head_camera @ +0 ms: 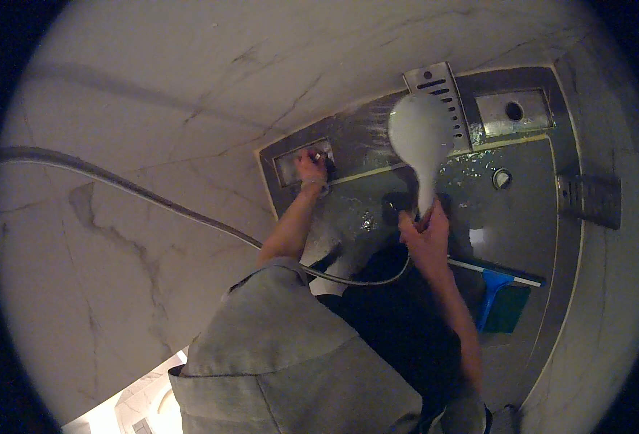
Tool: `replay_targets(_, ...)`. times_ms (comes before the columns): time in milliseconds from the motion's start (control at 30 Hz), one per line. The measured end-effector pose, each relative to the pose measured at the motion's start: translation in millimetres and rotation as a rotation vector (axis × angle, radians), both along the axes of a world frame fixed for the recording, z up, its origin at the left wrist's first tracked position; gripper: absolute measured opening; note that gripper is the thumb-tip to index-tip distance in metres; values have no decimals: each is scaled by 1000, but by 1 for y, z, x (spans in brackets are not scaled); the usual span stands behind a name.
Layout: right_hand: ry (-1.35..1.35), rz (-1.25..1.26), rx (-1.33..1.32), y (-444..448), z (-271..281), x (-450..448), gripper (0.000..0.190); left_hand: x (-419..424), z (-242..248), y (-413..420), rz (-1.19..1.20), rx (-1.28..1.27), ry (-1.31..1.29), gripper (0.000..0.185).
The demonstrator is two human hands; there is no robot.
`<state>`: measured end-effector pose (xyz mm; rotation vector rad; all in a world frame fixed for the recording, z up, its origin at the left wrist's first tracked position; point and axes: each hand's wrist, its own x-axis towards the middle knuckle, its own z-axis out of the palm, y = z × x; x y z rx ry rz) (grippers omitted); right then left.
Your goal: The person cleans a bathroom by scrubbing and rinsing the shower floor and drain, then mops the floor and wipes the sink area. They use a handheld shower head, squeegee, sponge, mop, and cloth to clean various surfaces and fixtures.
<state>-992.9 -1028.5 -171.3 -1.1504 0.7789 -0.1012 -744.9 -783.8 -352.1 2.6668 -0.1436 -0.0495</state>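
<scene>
My right hand (428,233) grips the handle of a white shower head (420,127), whose wide head points away over the wet dark floor. Its grey hose (189,217) loops from the handle past my lap to the far left. My left hand (313,167) reaches into a recessed metal drain (287,168) at the left of the floor's border; the fingers touch a small dark thing there that I cannot make out. Right of the shower head, a second metal recess (493,116) has a round hole.
A slotted metal drain cover (444,81) leans by the back wall, another slotted cover (591,200) stands at the right wall. A round drain piece (502,179) lies on the floor. A blue squeegee (496,282) and a green scraper or brush pad (507,309) lie near my right arm.
</scene>
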Motion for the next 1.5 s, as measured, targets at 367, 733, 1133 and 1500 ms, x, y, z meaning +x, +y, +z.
replay_targets(367, 47, 97, -143, 3, 11, 13, 45, -75, 87, -50, 144, -773, 695, 22)
replay_targets(733, 50, 50, -148, -3, 15, 12, 34, -93, 115, -90, -212, -450, 449, 24)
replay_targets(1133, 100, 86, -144, -3, 9, 14, 40, -20, 50, -30, 206, 337, 382, 86)
replay_targets(1500, 121, 106, -249, -3, -2, 14, 35, -16, 58, 52, -305, 254, 221, 31)
